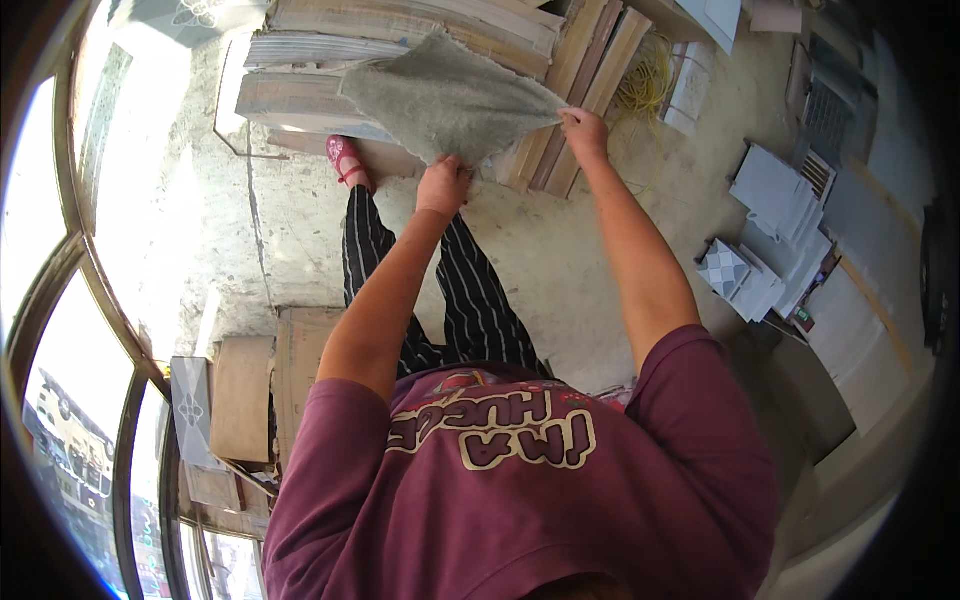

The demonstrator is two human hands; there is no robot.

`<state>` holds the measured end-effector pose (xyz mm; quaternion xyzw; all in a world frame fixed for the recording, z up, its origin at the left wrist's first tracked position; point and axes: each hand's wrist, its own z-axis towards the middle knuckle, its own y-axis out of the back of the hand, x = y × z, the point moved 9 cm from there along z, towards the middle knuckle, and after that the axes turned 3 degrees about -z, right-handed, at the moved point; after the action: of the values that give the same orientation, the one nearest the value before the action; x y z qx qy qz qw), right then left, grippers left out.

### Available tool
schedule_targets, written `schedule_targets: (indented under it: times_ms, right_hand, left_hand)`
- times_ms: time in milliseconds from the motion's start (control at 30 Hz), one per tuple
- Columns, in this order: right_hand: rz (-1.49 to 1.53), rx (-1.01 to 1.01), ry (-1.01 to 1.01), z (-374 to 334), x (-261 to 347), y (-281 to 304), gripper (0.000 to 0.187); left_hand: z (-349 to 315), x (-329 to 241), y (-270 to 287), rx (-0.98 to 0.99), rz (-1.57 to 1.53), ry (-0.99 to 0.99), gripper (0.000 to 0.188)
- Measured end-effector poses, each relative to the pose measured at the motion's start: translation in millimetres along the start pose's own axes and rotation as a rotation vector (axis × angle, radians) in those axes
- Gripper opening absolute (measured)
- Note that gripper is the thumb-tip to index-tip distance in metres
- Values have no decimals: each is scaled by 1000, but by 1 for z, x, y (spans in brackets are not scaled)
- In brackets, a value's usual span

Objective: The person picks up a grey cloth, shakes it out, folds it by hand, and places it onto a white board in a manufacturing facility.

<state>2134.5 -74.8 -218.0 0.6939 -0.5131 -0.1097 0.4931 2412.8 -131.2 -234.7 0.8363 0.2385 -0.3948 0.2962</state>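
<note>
So, L hand (443, 187), R hand (585, 136) hold cloth (440, 100), prob. corners.

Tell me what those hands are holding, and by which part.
A grey cloth: the left hand grips its near edge, the right hand its right corner.

Left head-worn fisheye, looking steeply down, wearer's shirt (560, 520) close below, floor (305, 230) farther off

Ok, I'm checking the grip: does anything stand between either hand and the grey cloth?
Nothing visible does: the left hand grips the grey cloth at its near edge, the right hand at its right corner.
</note>
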Motion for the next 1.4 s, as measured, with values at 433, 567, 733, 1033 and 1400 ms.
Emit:
schedule_targets:
  times_ms: [433,567,733,1033,1400]
  right_hand:
    - [459,-340,6,-38,-41,162,18]
    - [513,-289,112,-18,27,121,17]
    - [408,-241,249,15,110,25,15]
    - [336,-69,560,-12,347,-99,18]
    - [673,-40,806,-52,470,-47,13]
  left_hand:
    - [-14,-108,-76,91,-364,-220,8]
    - [8,-70,-43,32,-416,-45,11]
    - [29,7,31,-70,-463,146,12]
    - [-11,119,257,-418,-750,271,16]
    - [-68,55,356,-683,-636,38,11]
